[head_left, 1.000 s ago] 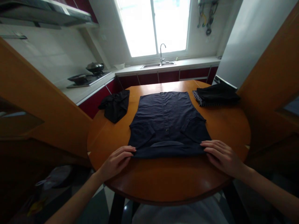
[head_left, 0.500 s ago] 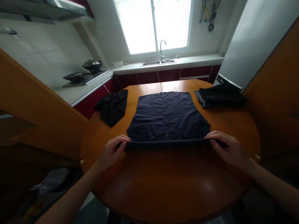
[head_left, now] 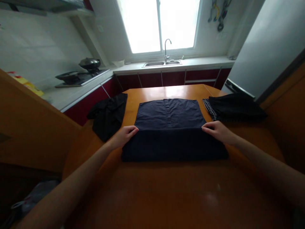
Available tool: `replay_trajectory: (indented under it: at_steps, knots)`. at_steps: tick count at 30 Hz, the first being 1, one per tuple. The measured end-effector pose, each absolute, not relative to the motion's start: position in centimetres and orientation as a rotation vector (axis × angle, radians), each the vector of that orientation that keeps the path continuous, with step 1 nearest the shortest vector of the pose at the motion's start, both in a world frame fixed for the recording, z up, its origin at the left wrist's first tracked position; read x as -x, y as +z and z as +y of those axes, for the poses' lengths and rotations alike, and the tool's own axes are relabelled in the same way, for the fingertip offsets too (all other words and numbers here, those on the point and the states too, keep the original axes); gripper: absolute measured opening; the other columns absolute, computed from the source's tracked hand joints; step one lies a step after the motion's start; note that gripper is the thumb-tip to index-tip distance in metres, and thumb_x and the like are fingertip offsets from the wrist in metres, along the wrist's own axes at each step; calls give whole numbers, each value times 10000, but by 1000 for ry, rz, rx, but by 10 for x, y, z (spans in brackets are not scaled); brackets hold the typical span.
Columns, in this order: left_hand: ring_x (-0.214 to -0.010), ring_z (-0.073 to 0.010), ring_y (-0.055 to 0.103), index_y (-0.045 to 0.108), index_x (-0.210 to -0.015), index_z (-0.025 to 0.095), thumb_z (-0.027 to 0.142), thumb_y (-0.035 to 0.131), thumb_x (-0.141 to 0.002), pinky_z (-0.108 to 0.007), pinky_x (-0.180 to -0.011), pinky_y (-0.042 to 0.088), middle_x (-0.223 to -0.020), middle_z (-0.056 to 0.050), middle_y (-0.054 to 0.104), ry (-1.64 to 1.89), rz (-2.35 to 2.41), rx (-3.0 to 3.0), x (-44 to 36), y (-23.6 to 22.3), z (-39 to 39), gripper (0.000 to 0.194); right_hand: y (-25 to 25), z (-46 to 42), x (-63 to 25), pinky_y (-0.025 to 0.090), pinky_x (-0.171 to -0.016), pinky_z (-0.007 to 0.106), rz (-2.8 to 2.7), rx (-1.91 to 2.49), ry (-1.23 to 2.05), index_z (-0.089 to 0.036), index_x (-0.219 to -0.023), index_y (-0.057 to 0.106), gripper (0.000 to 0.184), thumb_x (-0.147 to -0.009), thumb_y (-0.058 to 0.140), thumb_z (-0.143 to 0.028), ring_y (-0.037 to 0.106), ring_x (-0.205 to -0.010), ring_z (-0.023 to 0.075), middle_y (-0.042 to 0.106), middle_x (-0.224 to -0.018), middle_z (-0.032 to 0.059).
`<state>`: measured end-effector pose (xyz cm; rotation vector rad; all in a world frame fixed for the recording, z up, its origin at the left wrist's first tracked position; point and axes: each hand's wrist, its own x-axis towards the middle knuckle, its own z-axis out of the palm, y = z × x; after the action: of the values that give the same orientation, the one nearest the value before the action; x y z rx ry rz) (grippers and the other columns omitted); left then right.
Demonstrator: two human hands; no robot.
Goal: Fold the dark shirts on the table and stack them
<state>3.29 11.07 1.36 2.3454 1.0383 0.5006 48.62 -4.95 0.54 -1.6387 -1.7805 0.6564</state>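
Between cloth (head_left: 108, 116) and folded stack (head_left: 235, 107), navy garment (head_left: 173, 143) pinched by left grip (head_left: 123, 136), right grip (head_left: 219, 131)

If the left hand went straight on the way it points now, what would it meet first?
The dark blue garment, which the left hand is holding; the line seems to run on over its flat far part, though depth is hard to judge.
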Motion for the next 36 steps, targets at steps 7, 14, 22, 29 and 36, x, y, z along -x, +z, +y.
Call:
replay_trajectory:
  at_steps: [7,14,22,29,36]
  knots:
    - [-697,-174,602,652,-770,171,523,442,-962,-250,-671,453,-741,-15,659,351,1091,-2369,-37,-8,133,453,-13,-18,-494,492,-690,302,-1819,1734,790,-142,-855,767,376,-880,533,-435,673,-757,223,760,-832,56]
    - [-750,-201,664,688,-824,177,508,473,-939,-263,-697,480,-794,-33,718,386,1154,-2394,-43,-8,151,411,-16,9,-494,476,-730,308,-1854,1767,693,-143,-841,755,342,-877,519,-389,682,-780,229,761,-840,59]
    - [-731,-180,649,688,-832,184,497,462,-951,-246,-696,475,-781,-19,712,395,1127,-2462,-49,9,164,404,-8,25,-500,479,-688,292,-1854,1743,669,-145,-836,761,346,-862,527,-399,682,-747,217,760,-820,53]
    - [-754,-203,673,696,-830,182,466,461,-945,-271,-704,472,-798,-41,723,411,1119,-2526,-59,2,186,386,-14,50,-504,484,-693,294,-1879,1739,625,-138,-794,753,336,-838,527,-383,681,-741,222,755,-781,63]
    - [-749,-197,661,679,-827,190,465,453,-956,-268,-708,485,-791,-40,712,435,1122,-2549,-61,-7,194,378,-22,58,-507,483,-737,290,-1964,1777,494,-150,-833,748,319,-878,496,-341,690,-781,218,755,-825,71]
